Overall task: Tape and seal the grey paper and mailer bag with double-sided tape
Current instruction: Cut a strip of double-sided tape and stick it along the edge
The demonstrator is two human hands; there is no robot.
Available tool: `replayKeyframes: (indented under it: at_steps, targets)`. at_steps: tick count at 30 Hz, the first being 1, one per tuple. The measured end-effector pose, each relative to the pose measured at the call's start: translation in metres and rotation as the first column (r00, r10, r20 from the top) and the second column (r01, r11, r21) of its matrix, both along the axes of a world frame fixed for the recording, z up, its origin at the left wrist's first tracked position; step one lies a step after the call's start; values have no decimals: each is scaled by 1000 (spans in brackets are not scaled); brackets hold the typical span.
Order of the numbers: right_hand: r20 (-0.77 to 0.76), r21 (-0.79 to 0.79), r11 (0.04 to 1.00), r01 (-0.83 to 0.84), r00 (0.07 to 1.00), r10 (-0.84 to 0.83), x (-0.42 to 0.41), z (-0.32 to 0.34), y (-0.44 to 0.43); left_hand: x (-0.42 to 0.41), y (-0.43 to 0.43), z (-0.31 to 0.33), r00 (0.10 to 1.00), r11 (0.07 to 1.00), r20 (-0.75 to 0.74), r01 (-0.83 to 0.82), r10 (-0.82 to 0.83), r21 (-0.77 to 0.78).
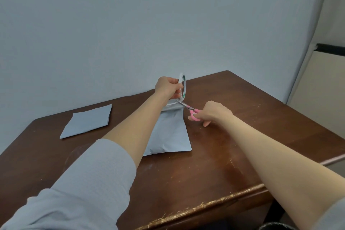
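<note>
Left hand (169,87) gripping tape roll (182,86) upright above mailer bag (168,132). Right hand (212,112) closed around pink scissors (190,111), blades meeting the tape strip. Grey paper (87,120) lying at ten o'clock on surface (242,136).

**Single head view, looking forward and down**

One wide-angle camera only, worn on the person's head; no second view to share anything with. It faces forward and down over a brown table (214,164) toward a plain wall (149,24). Both forearms enter from the bottom edge and reach away from the lens, the left hand (169,87) and right hand (214,112) landing around frame centre. Near table edge sits close, low in frame; far corner mid-frame. Wide-lens bending shows at right border.
</note>
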State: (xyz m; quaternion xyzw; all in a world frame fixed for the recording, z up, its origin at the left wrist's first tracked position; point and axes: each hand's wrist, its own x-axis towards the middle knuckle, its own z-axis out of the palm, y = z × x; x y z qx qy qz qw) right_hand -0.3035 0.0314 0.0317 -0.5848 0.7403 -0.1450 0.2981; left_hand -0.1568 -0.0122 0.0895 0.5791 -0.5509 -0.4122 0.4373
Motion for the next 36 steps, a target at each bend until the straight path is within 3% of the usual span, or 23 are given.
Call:
replayKeyframes:
  at_steps: [6, 14, 21, 31, 36]
  targets:
    - [-113, -119, 991, 52, 991, -66, 2, 4, 5, -2, -1, 1, 999, 999, -24, -43, 42, -25]
    - [-91, -15, 1000, 12, 996, -13, 3, 9, 8, -6, -2, -1, 998, 996, -22, -67, 66, -66]
    - [-123, -31, 999, -9, 992, 5, 5, 13, 10, -5, 2, 3, 1000, 995, 14, 9, -7, -101]
    - [-124, -40, 999, -12, 992, 7, 2, 14, 13, -1, -2, 4, 996, 984, 66, -50, 62, -170]
    - [-144, -37, 999, -13, 990, 8, 2, 12, 12, -1, 1, 5, 992, 987, 125, 19, 1, -162]
